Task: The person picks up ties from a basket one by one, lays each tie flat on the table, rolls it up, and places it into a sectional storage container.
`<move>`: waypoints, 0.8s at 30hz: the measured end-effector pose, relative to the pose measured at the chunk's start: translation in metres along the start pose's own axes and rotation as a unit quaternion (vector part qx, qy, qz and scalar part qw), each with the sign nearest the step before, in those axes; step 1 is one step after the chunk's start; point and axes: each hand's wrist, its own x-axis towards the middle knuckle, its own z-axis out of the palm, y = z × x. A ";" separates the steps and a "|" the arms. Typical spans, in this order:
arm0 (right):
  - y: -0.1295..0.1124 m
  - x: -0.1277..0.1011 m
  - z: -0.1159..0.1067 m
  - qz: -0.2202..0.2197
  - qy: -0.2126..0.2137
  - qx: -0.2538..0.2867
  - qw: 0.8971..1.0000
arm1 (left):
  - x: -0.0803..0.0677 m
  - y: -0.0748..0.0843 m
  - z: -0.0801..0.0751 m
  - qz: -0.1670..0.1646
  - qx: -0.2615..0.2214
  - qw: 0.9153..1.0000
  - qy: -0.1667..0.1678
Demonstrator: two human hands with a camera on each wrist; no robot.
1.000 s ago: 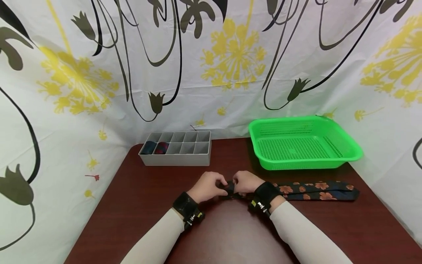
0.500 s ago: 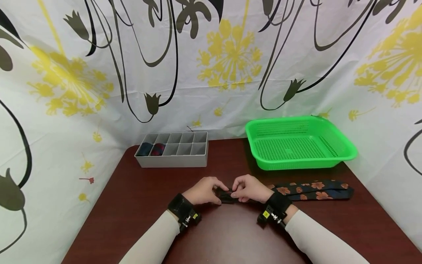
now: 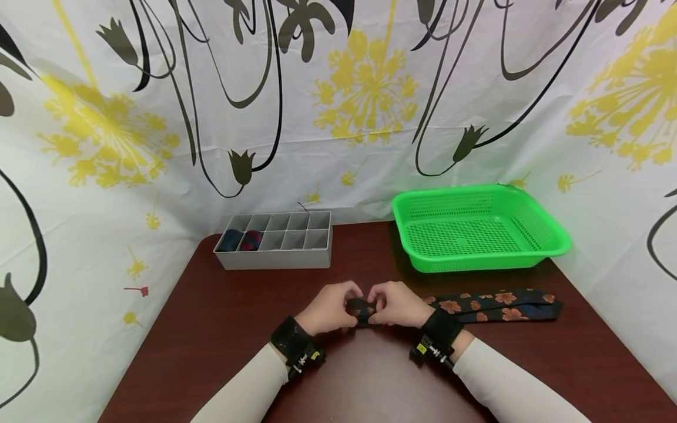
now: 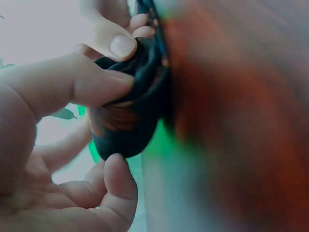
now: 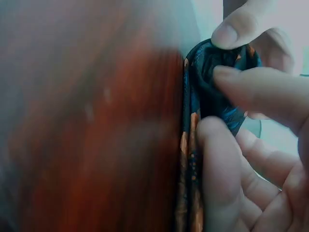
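A dark necktie (image 3: 505, 305) with orange flowers lies along the table, its left end wound into a roll (image 3: 362, 311). My left hand (image 3: 332, 306) grips the roll from the left, thumb on the wound end and fingers curled behind, as the left wrist view shows with the coil (image 4: 126, 123). From the right, my right hand (image 3: 398, 304) pinches the same roll. In the right wrist view its thumb presses into the open spiral (image 5: 212, 72), while a finger lies against the flat layers leading off. The unrolled length runs rightward from under my right hand.
Behind the hands stands a grey divided box (image 3: 277, 258); two rolled ties, a dark blue one (image 3: 230, 240) and a red-and-blue one (image 3: 251, 240), sit in its front left compartments. A green plastic basket (image 3: 481, 262) is at the back right of the brown table (image 3: 211, 329), against a patterned curtain.
My right hand has shifted its hold from over the roll to its right side. The roll now shows more rounded between both hands. The head view has swung slightly right.
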 end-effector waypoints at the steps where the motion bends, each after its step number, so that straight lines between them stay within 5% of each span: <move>1: 0.000 0.000 -0.001 -0.009 0.011 -0.026 1.000 | 0.000 -0.001 0.001 -0.003 0.003 1.000 0.000; 5: -0.003 0.002 -0.003 -0.043 0.036 -0.100 0.993 | 0.000 -0.003 0.002 -0.002 0.031 0.999 0.006; 12: -0.006 0.002 -0.002 -0.068 0.012 -0.068 0.995 | -0.001 0.004 0.005 -0.007 0.119 0.993 0.027; 19: -0.002 0.001 -0.011 -0.058 0.021 -0.139 0.988 | 0.003 0.005 0.011 0.013 0.084 0.996 0.027; 24: -0.006 -0.001 -0.012 -0.090 0.025 -0.127 0.988 | 0.005 0.014 0.012 0.022 0.121 0.990 0.067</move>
